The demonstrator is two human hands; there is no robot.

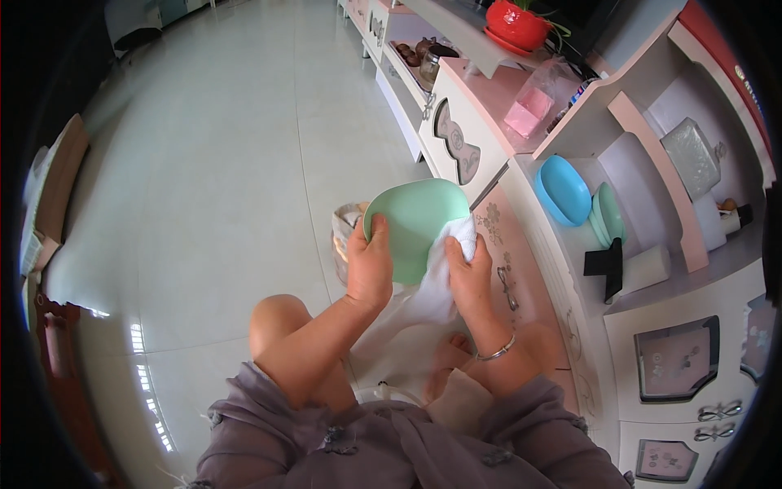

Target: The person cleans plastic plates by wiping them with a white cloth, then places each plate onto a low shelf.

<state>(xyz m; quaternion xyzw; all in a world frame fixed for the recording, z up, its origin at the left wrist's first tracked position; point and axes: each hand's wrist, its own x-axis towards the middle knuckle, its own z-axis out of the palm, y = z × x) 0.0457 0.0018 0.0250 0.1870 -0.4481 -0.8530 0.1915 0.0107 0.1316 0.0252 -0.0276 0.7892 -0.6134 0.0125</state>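
A pale green plastic dish (408, 227) is held up in front of me, over the floor. My left hand (370, 263) grips its left edge, with the thumb on the inner face. A white cloth (435, 269) is pinched in my right hand (469, 269), which presses it over the dish's right edge. The cloth's loose end hangs down toward my lap. The right fingers behind the dish are hidden. Below and behind my left hand stands a small bin or bag (342, 244), partly covered by the dish and hand.
On the cabinet shelf (574, 244) at right are a blue dish (563, 191), green dishes (607, 215), a white roll (641, 269) and a black object (603, 269). A pink packet (529, 112) and a red flowerpot (517, 25) stand farther back. Tiled floor (214, 183) stretches left.
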